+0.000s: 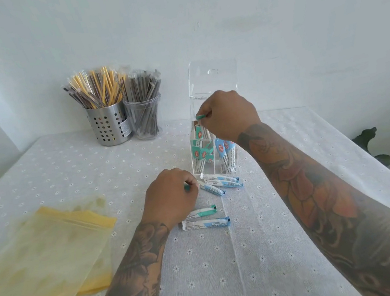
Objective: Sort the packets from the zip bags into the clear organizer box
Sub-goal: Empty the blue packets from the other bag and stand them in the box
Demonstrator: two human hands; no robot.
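Right grip (228,113) poised over the clear organizer box (211,150), toward the counter's (270,251) far edge, fingers curled and pinching a green-tipped packet (201,116) at its top end; packet poking out leftward from the fingertips, just above the box's left rear compartment. Box lid (213,76) tipped up and open behind the hand. Green packets (201,153) stacked in the left compartments, blue packets (225,150) in the right front one.

Left grip (171,195) down on the counter just in front of the box, fingers curled round another green-ended packet (187,188), only its tip peeking out on the right side of the knuckles. Three blue loose packets (220,183) lying just right of that hand, against the box's front wall. Two more, one green (203,212) and one blue (206,223), side by side nearer the wrist.

Yellow zip bags (43,250) flat near the left edge. Metal cup (108,124) and clear cup (145,116) of wrapped straws at the far left.
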